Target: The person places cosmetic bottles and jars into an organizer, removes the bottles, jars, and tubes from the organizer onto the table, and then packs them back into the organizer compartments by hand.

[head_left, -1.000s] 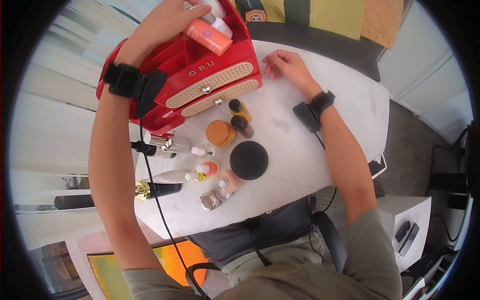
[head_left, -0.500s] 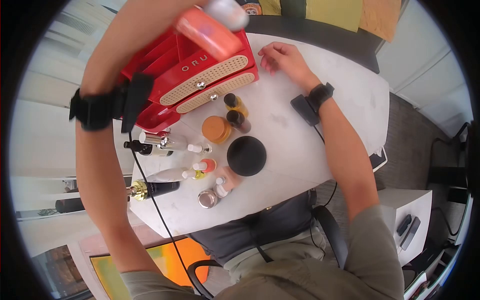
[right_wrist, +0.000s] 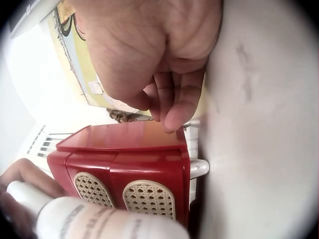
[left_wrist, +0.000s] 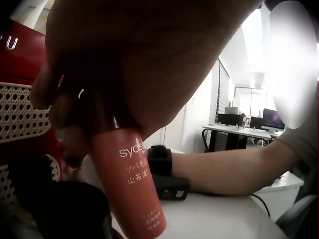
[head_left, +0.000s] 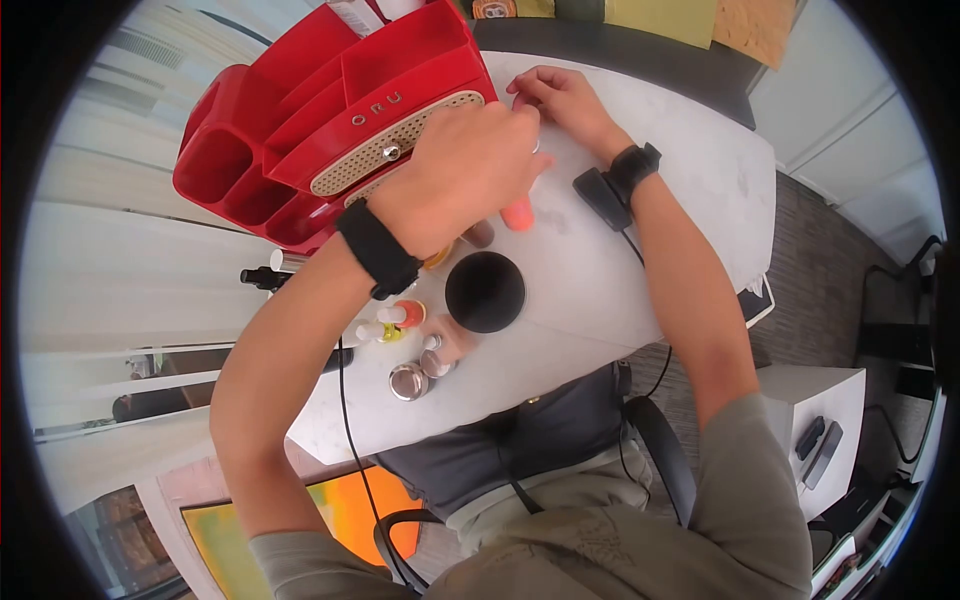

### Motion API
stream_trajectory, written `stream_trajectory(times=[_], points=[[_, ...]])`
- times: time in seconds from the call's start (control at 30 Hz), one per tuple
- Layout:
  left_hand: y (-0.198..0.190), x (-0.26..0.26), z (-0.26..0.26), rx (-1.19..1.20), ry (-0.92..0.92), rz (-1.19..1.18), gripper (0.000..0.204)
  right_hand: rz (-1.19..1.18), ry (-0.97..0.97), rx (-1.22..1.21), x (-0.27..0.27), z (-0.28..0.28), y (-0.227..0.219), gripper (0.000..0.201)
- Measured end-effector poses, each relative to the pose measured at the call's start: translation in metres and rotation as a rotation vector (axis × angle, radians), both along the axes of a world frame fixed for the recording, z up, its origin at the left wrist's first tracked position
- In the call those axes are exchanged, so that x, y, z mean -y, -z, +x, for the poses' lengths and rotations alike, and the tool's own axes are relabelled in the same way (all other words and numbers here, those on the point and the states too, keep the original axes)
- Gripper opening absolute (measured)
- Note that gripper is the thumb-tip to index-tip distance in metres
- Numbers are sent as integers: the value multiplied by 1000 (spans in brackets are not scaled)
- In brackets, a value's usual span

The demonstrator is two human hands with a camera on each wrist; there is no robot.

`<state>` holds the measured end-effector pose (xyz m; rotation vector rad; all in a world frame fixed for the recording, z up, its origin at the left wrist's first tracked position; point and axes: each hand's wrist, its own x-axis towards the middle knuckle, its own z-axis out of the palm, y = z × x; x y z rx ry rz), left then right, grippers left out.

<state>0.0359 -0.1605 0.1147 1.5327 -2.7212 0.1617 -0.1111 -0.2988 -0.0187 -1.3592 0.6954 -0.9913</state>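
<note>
My left hand (head_left: 470, 165) grips a coral syoss bottle (left_wrist: 130, 184) by its upper end, just in front of the red organizer (head_left: 300, 110). The bottle's lower end points down at the white table. A white bottle (right_wrist: 109, 221) shows in the right wrist view beside the organizer, its cap end at the left hand's fingers. Loosely bent, the fingers of my right hand (head_left: 565, 100) rest on the table near the organizer's right side and hold nothing. Most of the coral bottle is hidden under the left hand in the head view.
A black round lid (head_left: 485, 291) lies mid-table. Nearer the front are small bottles, among them a peach one (head_left: 450, 338), and a silver-capped jar (head_left: 409, 382). The left forearm covers other bottles. A cable (head_left: 352, 440) hangs from the left wrist camera.
My left hand has lifted the coral and white bottles out of the organizer's top compartment and brought them down in front of it, toward the right. The right hand has stayed in place.
</note>
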Motion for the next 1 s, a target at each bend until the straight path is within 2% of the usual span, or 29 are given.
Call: stream_trajectory(times=[0.07,0.23,0.43,0.57,0.63,0.77,0.97,1.0], points=[[7,0,0,-10,11,-8,36,-2,-5,9,-3,0,-2,26],[16,-1,-3,3,-94,29,33,-15,-19,-85,-6,-5,-8,28],[14,-2,1,25,-36,41,34,-15,-12,-74,-4,-3,-6,27],[16,-12,-5,9,-100,74,35,-26,-14,-64,-3,-3,-4,27],[20,-19,-4,13,-13,-48,36,-6,-24,-42,-2,-3,-3,26],[19,-24,-6,13,-14,-74,34,-11,-23,-39,-4,-3,-5,25],[3,-17,-9,69,-94,19,25,-14,-5,-78,-5,-3,-6,26],[-3,-16,-9,54,-114,106,23,-10,-12,-66,-4,-3,-6,26]])
